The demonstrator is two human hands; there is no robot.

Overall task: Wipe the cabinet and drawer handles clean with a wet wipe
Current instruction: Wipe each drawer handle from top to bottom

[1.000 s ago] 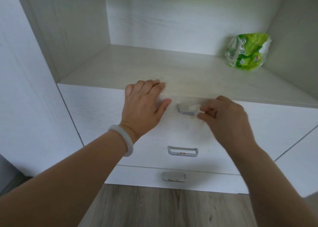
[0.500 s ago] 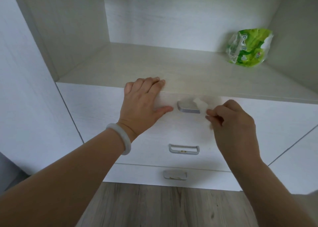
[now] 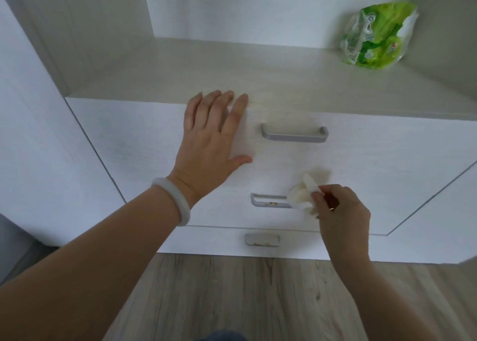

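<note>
Three white drawers stack below an open shelf. The top drawer's grey handle (image 3: pixel 294 133) is uncovered. My left hand (image 3: pixel 213 139) lies flat with straight fingers on the top drawer front, left of that handle. My right hand (image 3: pixel 342 209) pinches a crumpled white wet wipe (image 3: pixel 303 197) against the right end of the middle drawer's handle (image 3: pixel 269 201), which shows small yellowish specks. The bottom drawer's handle (image 3: pixel 262 240) sits just below, also with yellowish marks.
A green wet-wipe packet (image 3: pixel 376 34) lies at the back right of the shelf (image 3: pixel 232 69). A tall white cabinet panel (image 3: pixel 33 134) stands on the left and another door (image 3: pixel 444 224) on the right. Wood-look floor (image 3: pixel 232 296) runs below.
My right hand has dropped with the wipe from the top drawer's handle to the right end of the middle handle. My left hand stays flat on the top drawer.
</note>
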